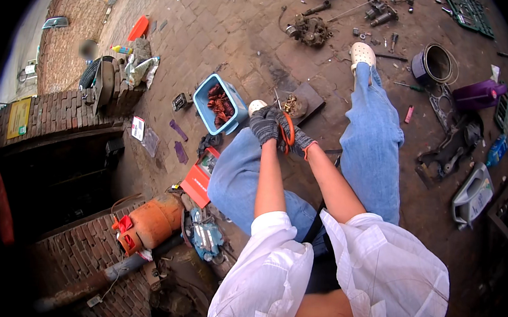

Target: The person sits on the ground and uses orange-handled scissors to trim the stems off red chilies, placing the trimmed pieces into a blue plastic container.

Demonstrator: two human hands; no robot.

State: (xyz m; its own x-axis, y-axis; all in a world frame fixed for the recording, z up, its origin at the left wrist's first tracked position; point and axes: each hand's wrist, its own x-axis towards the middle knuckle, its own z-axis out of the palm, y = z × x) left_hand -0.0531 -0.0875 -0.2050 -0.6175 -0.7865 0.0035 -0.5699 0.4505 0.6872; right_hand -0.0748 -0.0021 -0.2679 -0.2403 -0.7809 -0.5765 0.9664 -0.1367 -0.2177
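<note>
My right hand (295, 139), in a dark grey knit glove, is closed around a tool with curved orange handles (289, 129); its working end is hidden. Right beside it, my left hand (264, 125) in a matching glove has its fingers curled in. What those fingers hold is hidden. A thin metal tip (276, 95) pokes up between the hands. Just beyond them, a small part with brass-coloured windings (293, 106) rests by a dark flat plate (312, 100). To the left stands a light blue bin (201, 102) containing reddish-brown copper-like scraps (219, 105).
A greasy engine part (310, 31) lies ahead on the brick paving. On the right are a metal can (435, 64), a purple container (476, 91) and a grey jug (473, 194). An orange gas cylinder (157, 217) and a red box (197, 184) sit at left.
</note>
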